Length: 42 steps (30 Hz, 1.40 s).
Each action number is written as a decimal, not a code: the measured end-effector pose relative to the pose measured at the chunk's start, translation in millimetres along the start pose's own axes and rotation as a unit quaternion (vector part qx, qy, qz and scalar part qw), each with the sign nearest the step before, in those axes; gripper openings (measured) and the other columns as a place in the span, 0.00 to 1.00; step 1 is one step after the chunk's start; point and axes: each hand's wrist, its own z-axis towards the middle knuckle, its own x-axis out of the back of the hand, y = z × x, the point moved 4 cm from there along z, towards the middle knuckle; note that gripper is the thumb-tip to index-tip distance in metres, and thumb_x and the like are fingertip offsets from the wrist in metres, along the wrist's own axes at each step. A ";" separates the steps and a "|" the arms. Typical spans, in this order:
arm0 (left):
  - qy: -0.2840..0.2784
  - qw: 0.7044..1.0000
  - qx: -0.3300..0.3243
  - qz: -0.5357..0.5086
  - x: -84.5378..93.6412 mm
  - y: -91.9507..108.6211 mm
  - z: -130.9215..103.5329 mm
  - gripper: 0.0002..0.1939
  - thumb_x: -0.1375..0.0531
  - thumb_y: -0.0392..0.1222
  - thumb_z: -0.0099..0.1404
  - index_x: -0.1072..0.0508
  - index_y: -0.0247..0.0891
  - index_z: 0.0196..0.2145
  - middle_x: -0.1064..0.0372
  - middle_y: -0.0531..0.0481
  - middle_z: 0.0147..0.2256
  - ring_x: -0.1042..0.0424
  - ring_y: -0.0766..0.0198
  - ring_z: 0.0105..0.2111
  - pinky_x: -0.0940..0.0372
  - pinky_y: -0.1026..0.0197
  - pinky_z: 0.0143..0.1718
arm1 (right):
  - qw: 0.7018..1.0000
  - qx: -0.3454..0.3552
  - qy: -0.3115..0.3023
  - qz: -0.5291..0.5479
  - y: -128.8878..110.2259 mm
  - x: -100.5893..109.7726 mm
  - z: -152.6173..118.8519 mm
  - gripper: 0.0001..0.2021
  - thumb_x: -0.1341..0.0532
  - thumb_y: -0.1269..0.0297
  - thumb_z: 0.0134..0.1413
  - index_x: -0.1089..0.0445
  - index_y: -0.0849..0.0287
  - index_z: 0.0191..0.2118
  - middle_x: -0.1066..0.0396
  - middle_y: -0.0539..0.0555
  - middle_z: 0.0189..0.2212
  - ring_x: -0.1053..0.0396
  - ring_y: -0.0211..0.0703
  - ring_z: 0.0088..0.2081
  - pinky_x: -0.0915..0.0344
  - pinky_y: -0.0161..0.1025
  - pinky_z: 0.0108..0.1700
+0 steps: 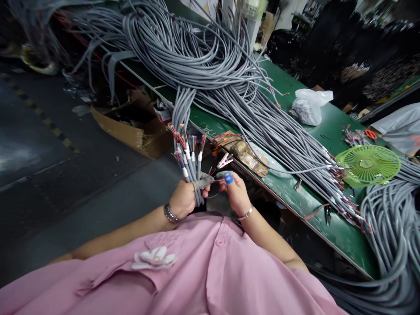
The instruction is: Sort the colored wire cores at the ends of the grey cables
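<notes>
A bundle of grey cables (198, 168) stands upright in front of my body, with stripped ends of several colours fanned out at the top and white bands below them. My left hand (184, 197) is closed around this bundle, a greyish covering over its thumb. To the right of it, my right hand (235, 191) pinches thin coloured wires (216, 179) that run between the two hands. Blue tape (229, 178) is wrapped on one of its fingertips. A pale pink clip (225, 161) is just beyond the right hand.
Long grey cables (262, 127) cover much of the green table (331, 232). On it are a plastic bag (308, 107), a green fan guard (367, 164), orange-handled scissors (370, 134) and a brown taped piece (247, 155). An open cardboard box (126, 135) lies below the table edge.
</notes>
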 end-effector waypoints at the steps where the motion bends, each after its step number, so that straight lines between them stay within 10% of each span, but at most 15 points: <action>1: -0.004 1.000 0.000 -0.001 -0.2 0.6 0.0 0.09 0.34 0.39 0.49 0.30 0.33 0.26 0.34 0.54 0.18 0.38 0.71 0.16 0.42 0.68 0.16 | 1.000 -0.008 0.008 0.016 0.6 4.6 3.7 0.19 0.39 0.44 0.51 0.29 0.59 0.34 0.32 0.49 0.27 0.40 0.32 0.24 0.38 0.32 0.28; 7: -0.032 0.999 0.013 -0.014 -2.8 3.5 2.9 0.11 0.32 0.40 0.48 0.29 0.33 0.28 0.32 0.53 0.19 0.37 0.71 0.16 0.42 0.68 0.16 | 0.995 -0.072 -0.009 0.066 1.2 12.2 34.4 0.28 0.45 0.35 0.50 0.30 0.60 0.36 0.32 0.51 0.29 0.40 0.31 0.23 0.37 0.32 0.26; 15: -0.070 0.997 0.005 -0.011 -9.6 6.9 13.8 0.08 0.34 0.38 0.49 0.27 0.32 0.27 0.32 0.52 0.19 0.36 0.70 0.17 0.42 0.68 0.17 | 0.992 0.072 0.087 -0.064 -7.4 3.5 43.6 0.25 0.44 0.39 0.53 0.31 0.60 0.29 0.34 0.49 0.22 0.43 0.32 0.22 0.45 0.32 0.25; 22: -0.078 0.997 0.025 0.014 -7.5 -2.3 19.5 0.07 0.34 0.38 0.50 0.28 0.33 0.25 0.33 0.52 0.19 0.36 0.70 0.16 0.43 0.68 0.17 | 0.991 -0.048 0.015 0.121 0.0 -8.6 53.5 0.26 0.41 0.35 0.47 0.34 0.58 0.30 0.35 0.49 0.24 0.40 0.35 0.24 0.37 0.34 0.28; 42: -0.077 0.996 0.028 0.030 2.2 -5.6 11.4 0.07 0.34 0.39 0.51 0.27 0.33 0.25 0.33 0.51 0.19 0.37 0.70 0.15 0.44 0.68 0.16 | 0.983 -0.107 -0.010 0.150 2.8 -8.7 51.0 0.28 0.46 0.33 0.49 0.32 0.57 0.35 0.29 0.52 0.32 0.36 0.36 0.27 0.35 0.35 0.30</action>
